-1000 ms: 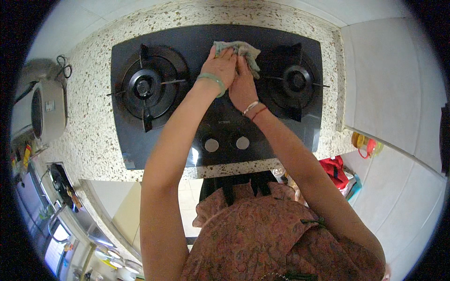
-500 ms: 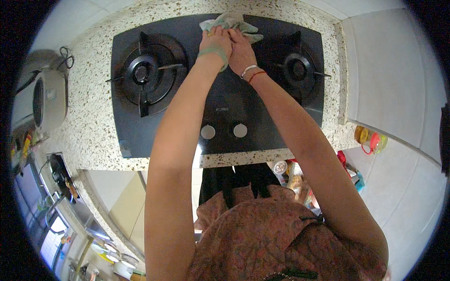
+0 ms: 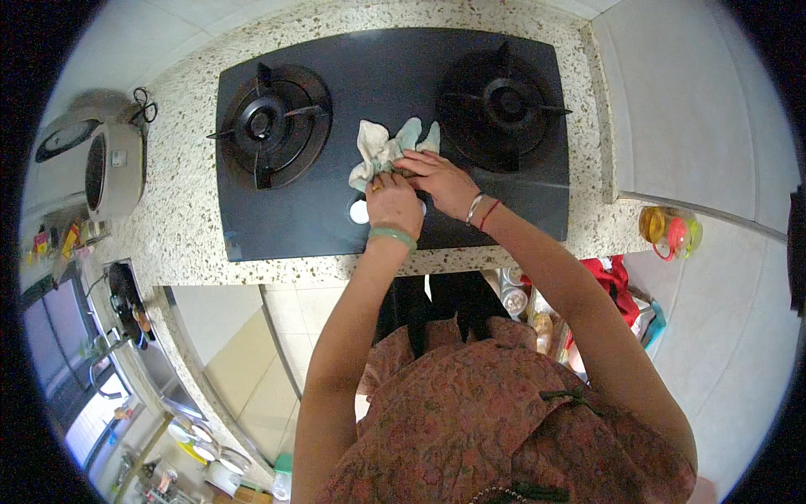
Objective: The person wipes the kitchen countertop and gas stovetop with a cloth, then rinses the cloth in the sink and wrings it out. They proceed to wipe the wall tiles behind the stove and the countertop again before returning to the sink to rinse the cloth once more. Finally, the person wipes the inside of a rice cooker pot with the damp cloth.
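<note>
My left hand (image 3: 395,204) and right hand (image 3: 438,181) both press on the pale cloth (image 3: 382,149) on the black hob (image 3: 336,210), between the two burners; my fingers cover the cloth's near edge. My left hand hides one round knob (image 3: 359,212) in part; whether either hand actually grips the cloth I cannot tell.

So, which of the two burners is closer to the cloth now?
The right burner: the cloth under both hands nearly reaches its grate, while bare glass separates the cloth from the left burner.
</note>
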`<state>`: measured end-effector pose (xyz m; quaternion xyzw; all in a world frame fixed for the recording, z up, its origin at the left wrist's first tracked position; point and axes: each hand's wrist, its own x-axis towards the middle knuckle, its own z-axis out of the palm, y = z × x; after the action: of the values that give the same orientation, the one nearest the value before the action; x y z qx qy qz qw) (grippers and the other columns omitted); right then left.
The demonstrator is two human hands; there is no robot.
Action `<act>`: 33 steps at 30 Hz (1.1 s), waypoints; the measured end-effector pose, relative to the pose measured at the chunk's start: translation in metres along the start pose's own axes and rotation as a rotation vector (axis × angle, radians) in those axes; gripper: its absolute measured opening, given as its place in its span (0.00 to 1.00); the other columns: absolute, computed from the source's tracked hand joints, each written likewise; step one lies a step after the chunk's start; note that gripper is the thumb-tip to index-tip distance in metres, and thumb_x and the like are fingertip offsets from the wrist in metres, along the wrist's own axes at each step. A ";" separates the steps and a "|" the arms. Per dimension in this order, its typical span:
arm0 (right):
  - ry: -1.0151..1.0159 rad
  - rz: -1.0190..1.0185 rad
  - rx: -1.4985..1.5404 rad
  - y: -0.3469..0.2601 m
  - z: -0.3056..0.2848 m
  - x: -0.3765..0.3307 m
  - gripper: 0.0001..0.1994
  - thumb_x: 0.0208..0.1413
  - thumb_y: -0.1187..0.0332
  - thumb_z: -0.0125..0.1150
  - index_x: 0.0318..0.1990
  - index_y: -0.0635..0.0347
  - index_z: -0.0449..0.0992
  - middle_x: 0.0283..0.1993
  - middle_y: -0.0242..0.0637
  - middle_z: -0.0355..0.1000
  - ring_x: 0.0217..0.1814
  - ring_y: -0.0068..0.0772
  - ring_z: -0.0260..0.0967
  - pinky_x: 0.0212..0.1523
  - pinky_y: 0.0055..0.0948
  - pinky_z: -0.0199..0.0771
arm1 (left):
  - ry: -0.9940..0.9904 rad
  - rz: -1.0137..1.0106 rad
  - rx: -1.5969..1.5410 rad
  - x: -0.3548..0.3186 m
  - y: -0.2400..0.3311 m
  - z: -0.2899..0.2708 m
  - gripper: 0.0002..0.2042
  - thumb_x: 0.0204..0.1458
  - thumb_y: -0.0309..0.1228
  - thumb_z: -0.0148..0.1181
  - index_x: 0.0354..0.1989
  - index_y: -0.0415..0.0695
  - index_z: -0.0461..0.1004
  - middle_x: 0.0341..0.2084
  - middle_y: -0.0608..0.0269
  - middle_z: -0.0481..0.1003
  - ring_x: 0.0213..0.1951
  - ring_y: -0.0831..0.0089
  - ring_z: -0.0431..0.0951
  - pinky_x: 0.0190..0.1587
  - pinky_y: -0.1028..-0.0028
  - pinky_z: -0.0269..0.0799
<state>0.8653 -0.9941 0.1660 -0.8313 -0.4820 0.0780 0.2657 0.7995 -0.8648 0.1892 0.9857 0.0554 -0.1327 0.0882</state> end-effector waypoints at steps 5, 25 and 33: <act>0.003 0.163 0.095 -0.005 -0.012 -0.029 0.16 0.53 0.70 0.50 0.50 0.58 0.74 0.64 0.32 0.60 0.68 0.36 0.53 0.68 0.35 0.52 | 0.115 -0.021 0.039 -0.010 0.039 0.004 0.15 0.50 0.33 0.50 0.42 0.38 0.73 0.39 0.49 0.76 0.44 0.56 0.76 0.51 0.59 0.64; 0.086 0.252 0.031 -0.014 -0.014 -0.220 0.17 0.43 0.79 0.55 0.44 0.58 0.73 0.60 0.40 0.64 0.67 0.48 0.56 0.65 0.42 0.58 | 0.213 0.354 -0.142 -0.110 0.131 0.056 0.19 0.52 0.29 0.46 0.51 0.34 0.68 0.49 0.46 0.71 0.55 0.55 0.68 0.62 0.54 0.53; 0.140 0.225 0.063 -0.014 -0.021 -0.159 0.17 0.44 0.84 0.52 0.45 0.65 0.71 0.57 0.45 0.65 0.64 0.49 0.58 0.63 0.40 0.60 | 0.066 0.280 -0.204 -0.082 0.105 0.043 0.24 0.52 0.29 0.46 0.58 0.34 0.62 0.55 0.48 0.68 0.60 0.60 0.65 0.66 0.54 0.46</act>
<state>0.7794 -1.1302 0.1715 -0.8748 -0.3632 0.0641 0.3141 0.7245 -0.9831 0.1876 0.9735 -0.0666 -0.0805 0.2034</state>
